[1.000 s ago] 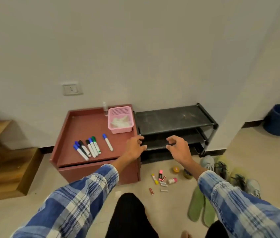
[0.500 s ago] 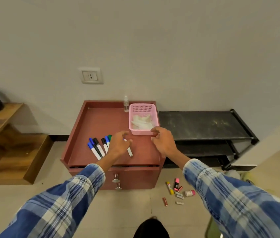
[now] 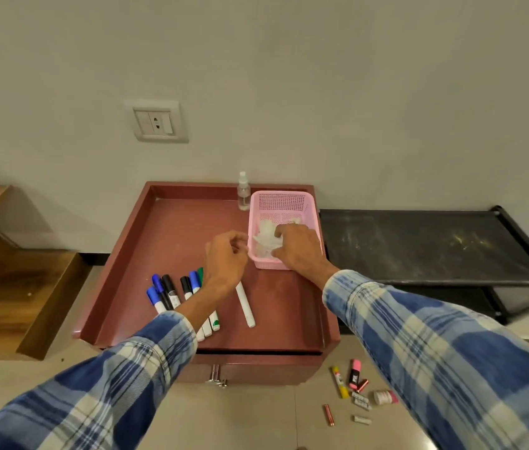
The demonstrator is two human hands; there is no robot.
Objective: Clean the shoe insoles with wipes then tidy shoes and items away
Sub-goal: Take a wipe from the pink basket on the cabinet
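A pink basket [image 3: 281,196] stands at the back right of the red cabinet top [image 3: 185,228], with white wipes [image 3: 264,237] inside it. My right hand [image 3: 299,251] reaches into the basket, its fingers and thumb curled round a wipe. Just left of the basket, my left hand [image 3: 226,259] hovers over the cabinet top with loosely curled fingers, and it holds nothing. No shoes or insoles are in view.
A small clear spray bottle [image 3: 243,193] stands behind the basket. Several markers [image 3: 172,293] lie on the cabinet's front left. A black shoe rack [image 3: 419,245] stands to the right. Highlighters, batteries and small items [image 3: 354,384] lie on the floor. Wooden steps [image 3: 13,287] are at left.
The view swung left from the shoe rack to the cabinet and came closer. My right hand moved into the pink basket onto the wipes. My left hand moved up beside the basket.
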